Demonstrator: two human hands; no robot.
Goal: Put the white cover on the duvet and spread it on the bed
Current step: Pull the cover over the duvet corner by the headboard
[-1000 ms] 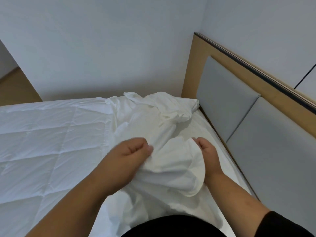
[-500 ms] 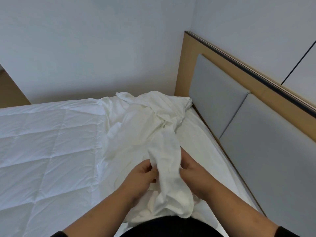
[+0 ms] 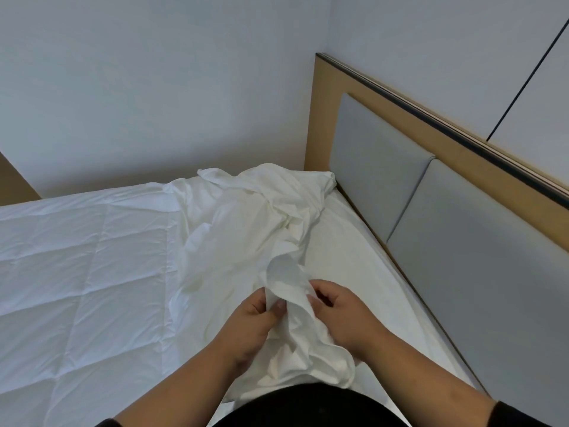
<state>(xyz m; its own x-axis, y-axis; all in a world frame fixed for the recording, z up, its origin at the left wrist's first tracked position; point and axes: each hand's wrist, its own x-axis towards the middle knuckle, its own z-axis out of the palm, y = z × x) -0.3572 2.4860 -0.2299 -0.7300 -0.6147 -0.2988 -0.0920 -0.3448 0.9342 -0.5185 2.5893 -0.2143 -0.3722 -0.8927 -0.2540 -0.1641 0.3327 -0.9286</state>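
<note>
Near the 6 o'clock edge of the view, both hands meet on a bunched strand of the white cover (image 3: 246, 229). The left hand (image 3: 258, 318) pinches the cloth between thumb and curled fingers, and the right hand (image 3: 345, 315) has its fingers curled round the cloth's other side, so the two stand just beside each other with the gathered cloth between them. A second ago the hands were well apart, each holding a loose fold of the cover higher up; half a second ago they had already closed in on the strand, and now they sit slightly lower and nearer the body, with a fold standing up above the fingers.

From the hands the cover runs toward 12 o'clock and ends in a crumpled heap in the bed's far corner, against the headboard (image 3: 385, 167). It lies partly over the quilted duvet (image 3: 77, 257), which spreads flat toward 9 o'clock. The bare mattress sheet (image 3: 354, 257) shows toward 3 o'clock, along the padded headboard.

The cover's lower end drops behind dark clothing (image 3: 308, 408) at 6 o'clock and is lost there. The right fingertips are tucked behind the cloth, so their exact hold cannot be made out. White on white makes the cover's edge over the duvet hard to trace.
</note>
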